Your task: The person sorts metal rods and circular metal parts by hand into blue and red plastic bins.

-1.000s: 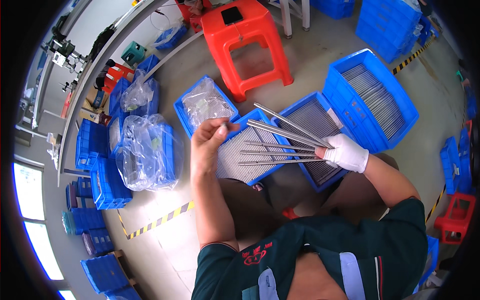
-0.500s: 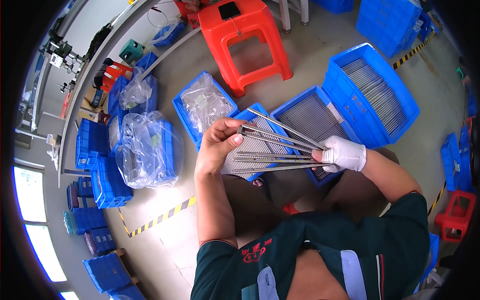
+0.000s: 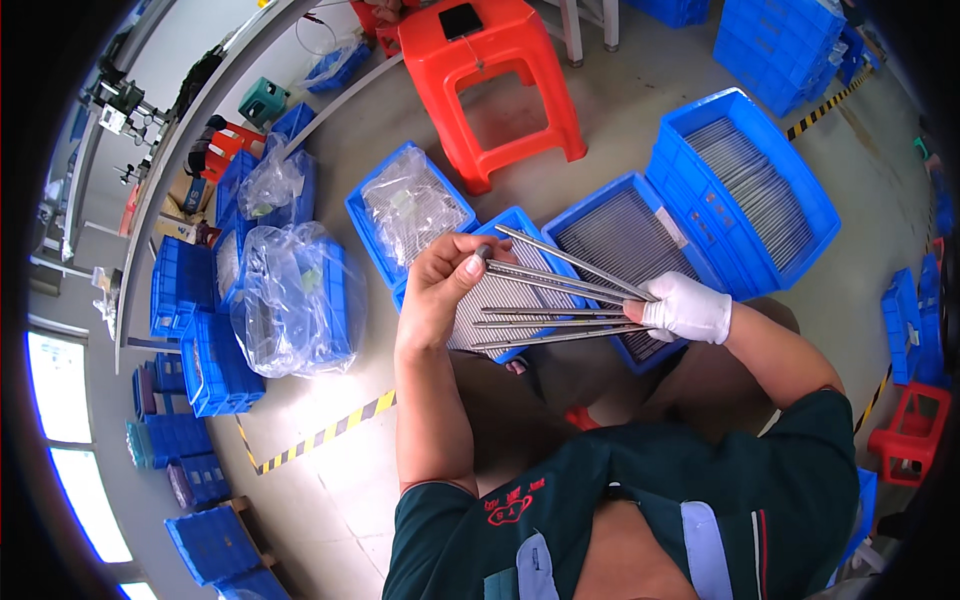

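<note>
Several long thin metal rods [image 3: 560, 323] fan out to the left from my right hand [image 3: 690, 308], which wears a white glove and is closed around their near ends. My bare left hand [image 3: 440, 285] pinches a small dark cylindrical piece [image 3: 484, 252] between thumb and fingers, at the far end of one of the upper rods. Whether this piece is separate or part of the rod I cannot tell. Below the rods is a blue crate [image 3: 513, 215] with rows of similar rods, partly hidden by my hands.
More blue crates of rods stand to the right [image 3: 735, 95] and behind my right hand [image 3: 632, 180]. A plastic-covered crate [image 3: 360, 205] is at the left. Ahead stands a red stool [image 3: 450, 110] with a dark flat object [image 3: 460, 20]. Bagged crates [image 3: 290, 300] line the bench.
My left hand has shifted slightly right, and the dark piece in its fingers is tilted differently. The rods have moved a little; my right hand stays nearly in place.
</note>
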`<control>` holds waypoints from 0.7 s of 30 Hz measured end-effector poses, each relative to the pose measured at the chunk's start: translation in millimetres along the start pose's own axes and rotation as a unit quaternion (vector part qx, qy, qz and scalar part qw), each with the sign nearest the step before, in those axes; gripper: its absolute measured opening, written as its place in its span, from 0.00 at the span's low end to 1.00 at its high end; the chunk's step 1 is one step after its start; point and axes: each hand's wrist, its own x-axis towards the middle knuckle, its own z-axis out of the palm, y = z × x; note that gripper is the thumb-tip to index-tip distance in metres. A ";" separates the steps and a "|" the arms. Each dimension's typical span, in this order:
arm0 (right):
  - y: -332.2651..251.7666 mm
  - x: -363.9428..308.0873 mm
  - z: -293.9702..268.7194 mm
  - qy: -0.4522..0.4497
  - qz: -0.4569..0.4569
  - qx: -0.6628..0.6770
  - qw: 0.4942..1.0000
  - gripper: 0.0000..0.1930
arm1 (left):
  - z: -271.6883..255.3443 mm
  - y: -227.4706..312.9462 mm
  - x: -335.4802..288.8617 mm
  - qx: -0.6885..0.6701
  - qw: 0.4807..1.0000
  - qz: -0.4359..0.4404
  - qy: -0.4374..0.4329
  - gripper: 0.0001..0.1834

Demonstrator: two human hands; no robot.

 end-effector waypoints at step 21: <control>-6.4 -3.7 5.3 0.016 -0.035 -0.198 0.980 0.20 | 2.0 -1.2 1.4 0.022 0.998 -0.028 0.053 0.15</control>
